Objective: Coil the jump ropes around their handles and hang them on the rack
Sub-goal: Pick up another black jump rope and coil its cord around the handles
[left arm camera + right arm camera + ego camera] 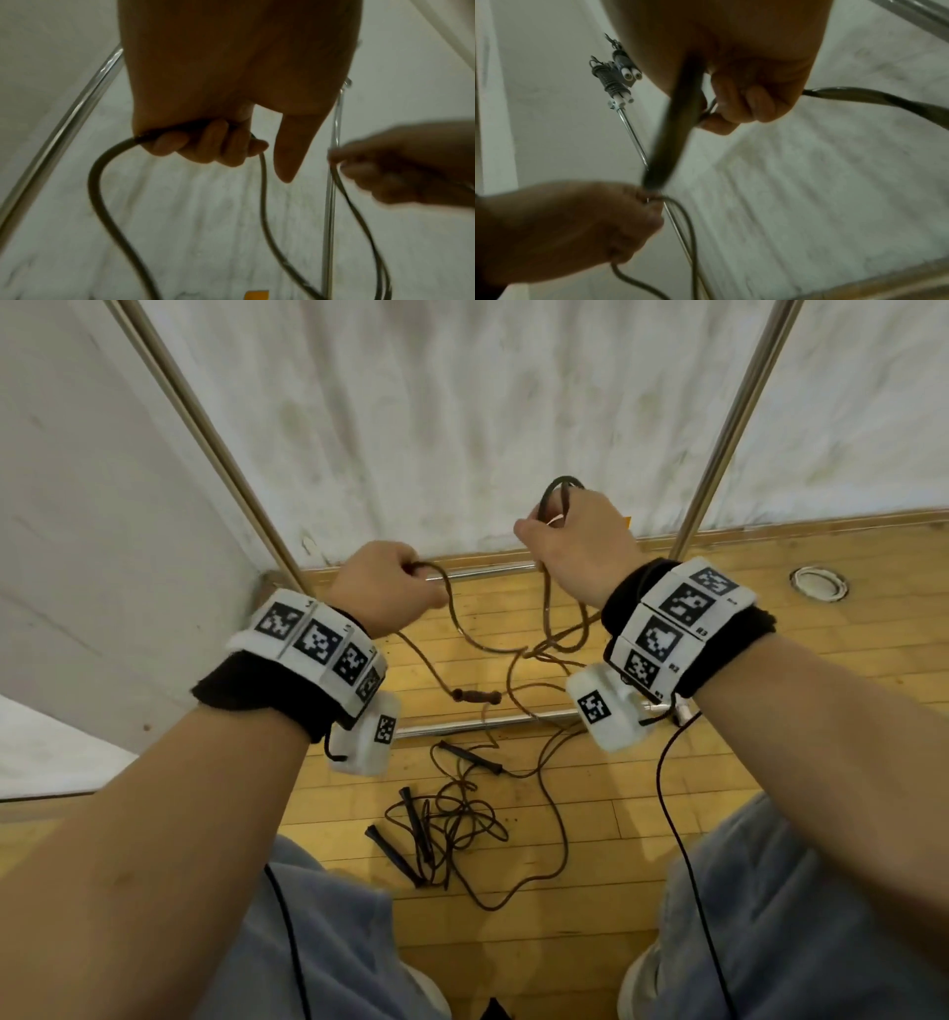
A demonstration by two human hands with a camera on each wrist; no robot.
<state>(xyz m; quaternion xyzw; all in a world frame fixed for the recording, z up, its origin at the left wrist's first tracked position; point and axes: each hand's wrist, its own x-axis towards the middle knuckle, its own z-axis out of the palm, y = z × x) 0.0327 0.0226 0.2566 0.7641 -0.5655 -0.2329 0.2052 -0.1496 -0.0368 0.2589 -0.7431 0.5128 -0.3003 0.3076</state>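
Note:
A brown jump rope (548, 608) stretches between both raised hands in front of the rack. My left hand (390, 588) grips one strand, fingers (205, 140) curled round it. My right hand (575, 541) holds gathered loops, one loop (560, 490) sticking up above the fist; its fingers (744, 101) are closed on the rope (675, 125). Whether a handle lies inside the right fist is hidden. The rope's wooden handle (475, 697) hangs low near the floor. The rest of the rope trails down onto the wooden floor.
The rack's metal poles (205, 433) (734, 428) rise on both sides, with base bars (493, 722) on the floor. A tangled black jump rope (441, 824) lies by my knees. Coiled ropes with white-tipped handles (618, 75) hang on the rack's upper bar. White wall behind.

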